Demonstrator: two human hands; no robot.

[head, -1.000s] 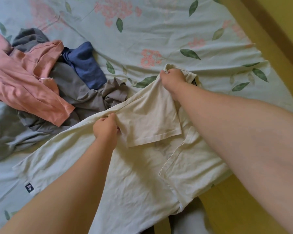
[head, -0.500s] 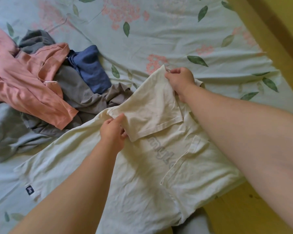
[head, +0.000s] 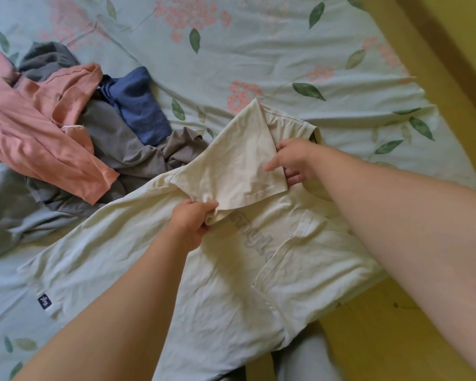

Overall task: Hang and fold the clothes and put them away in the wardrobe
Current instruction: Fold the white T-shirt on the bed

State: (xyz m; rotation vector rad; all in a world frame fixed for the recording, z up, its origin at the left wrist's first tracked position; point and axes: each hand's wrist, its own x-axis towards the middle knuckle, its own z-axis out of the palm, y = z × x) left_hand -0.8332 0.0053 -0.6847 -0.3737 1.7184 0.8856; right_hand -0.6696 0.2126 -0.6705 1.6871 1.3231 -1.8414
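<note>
Folding step: the cream T-shirt (head: 231,284) lies spread on the bed (head: 259,56), 1 sleeve (head: 237,163) turned inward. The left hand (head: 193,224) pinches its corner and the right hand (head: 294,160) pinches its hem. Next, probably lay it flat and smooth it.

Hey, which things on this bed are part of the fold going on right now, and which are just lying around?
In the job: cream shirt, its sleeve, left hand and right hand gripping the sleeve.
Lying about: pink top, blue garment, grey clothes, floral sheet.
</note>
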